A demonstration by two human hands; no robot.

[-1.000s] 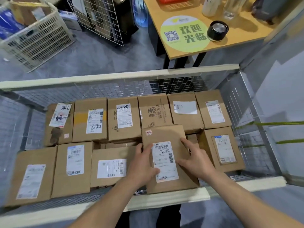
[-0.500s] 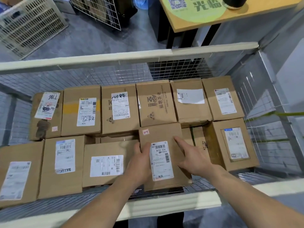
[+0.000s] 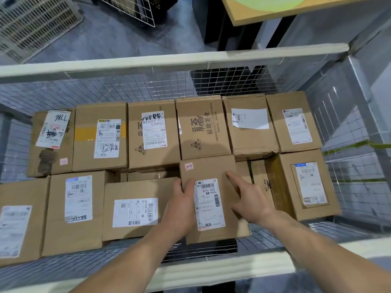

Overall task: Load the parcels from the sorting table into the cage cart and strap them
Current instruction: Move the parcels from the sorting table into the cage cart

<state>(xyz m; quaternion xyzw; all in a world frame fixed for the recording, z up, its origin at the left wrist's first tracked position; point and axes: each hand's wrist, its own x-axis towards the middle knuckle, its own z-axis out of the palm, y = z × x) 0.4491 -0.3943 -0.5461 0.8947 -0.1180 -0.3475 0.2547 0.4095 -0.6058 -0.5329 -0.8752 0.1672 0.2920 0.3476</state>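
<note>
Parcel [image 3: 208,170] with a barcode label lies in the near row of the cage cart [image 3: 169,62], between a wide box [image 3: 135,190] on its left and a taller box [image 3: 279,182] on its right (a gap there shows lower cardboard). The left hand [image 3: 179,210] grips its left edge; the right hand [image 3: 249,199] rests on top, fingers spread.

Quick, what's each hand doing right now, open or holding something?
Left hand: closed, gripping the left edge of the N705 A34 parcel.
Right hand: open, fingers flat on the same parcel.
</note>
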